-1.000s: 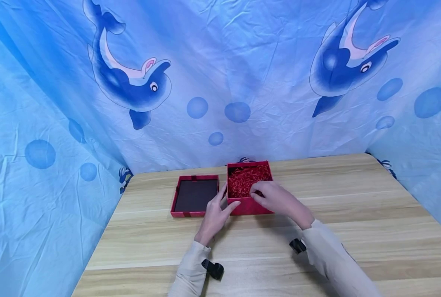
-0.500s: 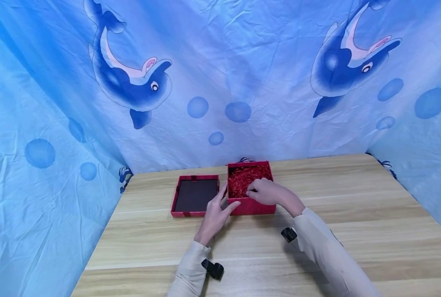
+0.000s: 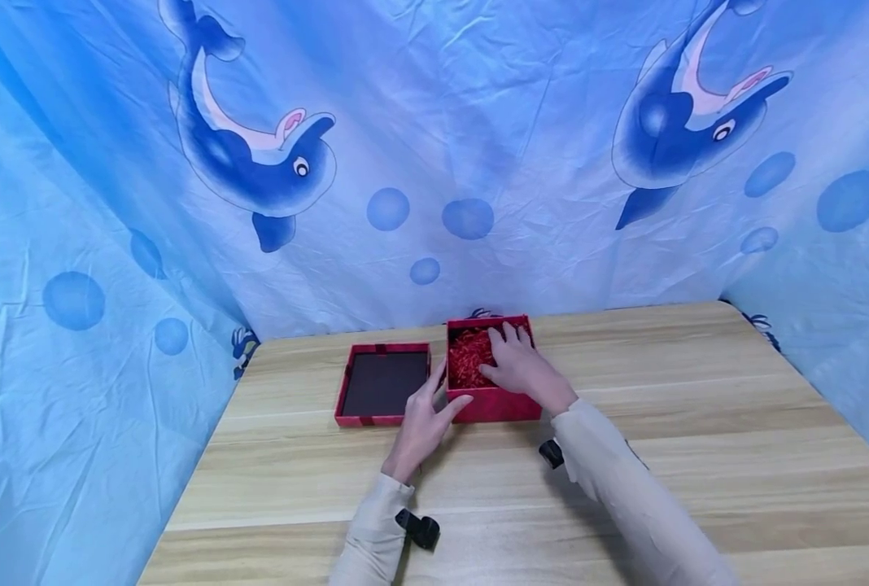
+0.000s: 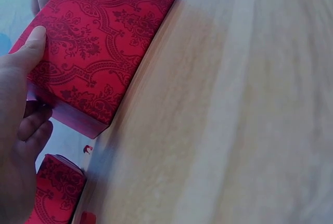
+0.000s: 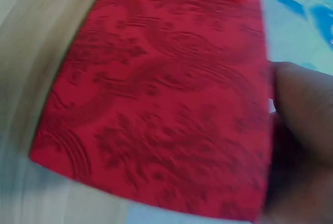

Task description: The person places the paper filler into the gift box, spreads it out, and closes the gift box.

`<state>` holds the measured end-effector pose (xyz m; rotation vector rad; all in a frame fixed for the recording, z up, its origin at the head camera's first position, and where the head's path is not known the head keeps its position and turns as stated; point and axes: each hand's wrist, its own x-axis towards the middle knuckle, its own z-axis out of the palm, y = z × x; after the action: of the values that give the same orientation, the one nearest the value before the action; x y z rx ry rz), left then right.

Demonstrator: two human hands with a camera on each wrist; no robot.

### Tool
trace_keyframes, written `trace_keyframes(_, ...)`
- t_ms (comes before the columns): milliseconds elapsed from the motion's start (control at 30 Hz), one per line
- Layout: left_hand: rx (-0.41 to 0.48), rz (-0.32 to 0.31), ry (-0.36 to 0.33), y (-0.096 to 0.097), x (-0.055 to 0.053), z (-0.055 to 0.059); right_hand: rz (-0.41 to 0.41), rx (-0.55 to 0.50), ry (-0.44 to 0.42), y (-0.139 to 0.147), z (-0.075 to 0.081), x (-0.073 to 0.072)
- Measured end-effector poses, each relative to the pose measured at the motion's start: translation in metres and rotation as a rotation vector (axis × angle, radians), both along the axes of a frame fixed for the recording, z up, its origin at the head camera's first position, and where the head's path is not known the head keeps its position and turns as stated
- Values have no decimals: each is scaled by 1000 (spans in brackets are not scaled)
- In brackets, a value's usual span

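A red patterned gift box (image 3: 496,405) stands uncovered on the table, filled with red shredded paper (image 3: 468,358). My left hand (image 3: 421,425) holds its near left corner: in the left wrist view the thumb presses the patterned front wall (image 4: 99,47) while the fingers lie against the side. Over the right part of the box is my right hand (image 3: 524,365), fingers spread on the shredded paper. The box wall (image 5: 166,109) fills most of the right wrist view and hides much of that hand.
Left of the box lies its red lid (image 3: 372,422), inside up with a dark lining. A small red shred (image 4: 88,149) shows between lid and box in the left wrist view. Behind the wooden table (image 3: 295,496) hangs a blue dolphin curtain (image 3: 434,146).
My right hand has moved left and further over the box, and its curled fingers have spread out on the shredded paper. The left hand has kept its place at the corner.
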<state>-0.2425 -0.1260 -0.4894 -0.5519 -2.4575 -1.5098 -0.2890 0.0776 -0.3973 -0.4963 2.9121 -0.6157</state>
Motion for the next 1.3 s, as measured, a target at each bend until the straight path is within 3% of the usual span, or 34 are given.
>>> trace_keyframes(167, 5, -4, -4, 1, 0, 0, -38, 36, -135, -9, -8, -11)
trace_keyframes(300, 3, -1, 0, 1, 0, 1, -23, 66, -245, -10, -11, -18)
trace_keyframes(433, 2, 1, -4, 0, -1, 1, 2, 92, -283, -10, -10, -21)
trace_keyframes(567, -1, 7, -8, 0, 0, 0, -11, 95, -240, -12, -6, -17)
trace_keyframes(667, 3, 7, -13, 0, 0, 0, -12, 95, -137, -13, -1, -11)
trace_keyframes(767, 12, 4, -20, 0, 0, 0, 35, 100, 0, -16, 5, -7)
trace_keyframes(867, 16, 4, -26, -1, 0, 0, 132, 93, 28, -18, 7, -5)
trace_keyframes(1067, 12, -7, -20, -1, 0, 0, 277, 26, -177, -13, -3, -12)
trace_keyframes(1300, 1, 1, -6, -1, 0, 0, 292, -38, -303, -6, -10, -22)
